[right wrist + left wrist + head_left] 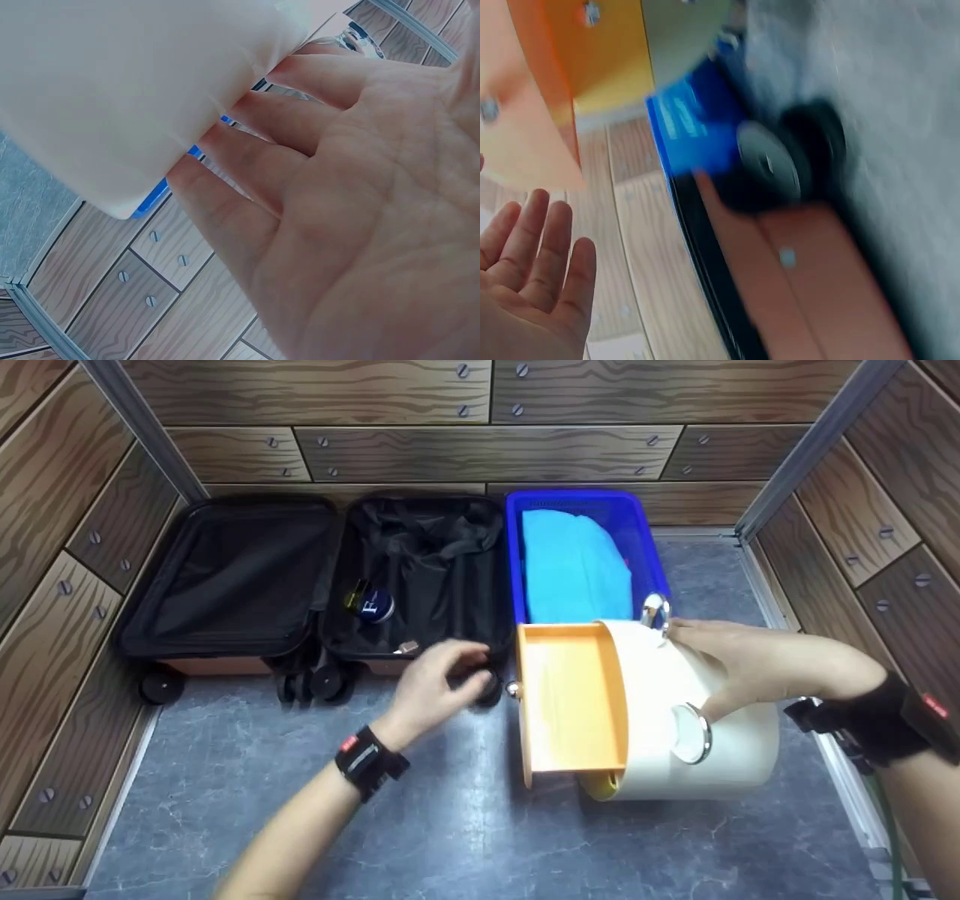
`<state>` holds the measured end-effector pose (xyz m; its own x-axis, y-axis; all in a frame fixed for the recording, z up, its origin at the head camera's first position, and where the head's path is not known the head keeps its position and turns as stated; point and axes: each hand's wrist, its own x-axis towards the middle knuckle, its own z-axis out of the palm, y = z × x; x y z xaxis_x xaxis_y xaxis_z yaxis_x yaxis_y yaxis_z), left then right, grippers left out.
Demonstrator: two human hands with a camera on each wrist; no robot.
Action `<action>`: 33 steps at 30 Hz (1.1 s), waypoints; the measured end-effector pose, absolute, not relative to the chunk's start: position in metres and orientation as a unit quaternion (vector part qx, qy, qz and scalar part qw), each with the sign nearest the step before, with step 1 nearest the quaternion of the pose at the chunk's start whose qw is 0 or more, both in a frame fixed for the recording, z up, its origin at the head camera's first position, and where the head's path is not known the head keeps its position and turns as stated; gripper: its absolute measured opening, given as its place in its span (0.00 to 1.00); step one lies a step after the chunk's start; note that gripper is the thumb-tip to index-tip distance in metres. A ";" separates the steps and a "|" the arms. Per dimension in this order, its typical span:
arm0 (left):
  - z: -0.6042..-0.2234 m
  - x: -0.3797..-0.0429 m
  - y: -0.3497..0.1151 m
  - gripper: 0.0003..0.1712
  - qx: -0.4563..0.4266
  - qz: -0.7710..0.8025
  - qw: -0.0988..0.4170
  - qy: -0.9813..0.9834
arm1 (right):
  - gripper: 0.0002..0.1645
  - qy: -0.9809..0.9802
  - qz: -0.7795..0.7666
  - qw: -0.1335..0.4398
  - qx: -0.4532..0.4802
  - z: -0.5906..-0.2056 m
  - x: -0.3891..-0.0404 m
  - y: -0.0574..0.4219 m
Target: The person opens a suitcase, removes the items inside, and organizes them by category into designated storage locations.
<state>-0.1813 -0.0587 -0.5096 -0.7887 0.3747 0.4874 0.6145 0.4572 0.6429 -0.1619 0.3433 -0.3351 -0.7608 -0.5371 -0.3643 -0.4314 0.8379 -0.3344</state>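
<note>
Right grip (754, 664) spread, I touch the cream box (652, 697), frame right, my left grip (431, 686) apart near its orange drawer (571, 697).

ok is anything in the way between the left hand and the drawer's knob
Nothing visible stands between the left hand and the silver knob on the orange drawer; the left wrist view shows the suitcase wheel off to one side.
</note>
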 end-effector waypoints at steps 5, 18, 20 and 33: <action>-0.505 -0.214 -0.082 0.23 -0.242 -0.378 0.146 -0.881 | 0.69 0.930 -0.121 0.224 -0.266 -0.335 -0.162 0.344; -0.516 -0.309 -0.147 0.37 -0.075 -0.229 0.026 -0.970 | 0.72 0.931 -0.126 0.234 -0.252 -0.333 -0.161 0.344; -0.520 -0.318 -0.151 0.39 -0.066 -0.203 -0.010 -0.977 | 0.73 0.930 -0.128 0.236 -0.250 -0.334 -0.161 0.344; -0.530 -0.326 -0.155 0.40 -0.020 -0.170 -0.174 -0.970 | 0.72 0.933 -0.111 0.234 -0.251 -0.333 -0.159 0.344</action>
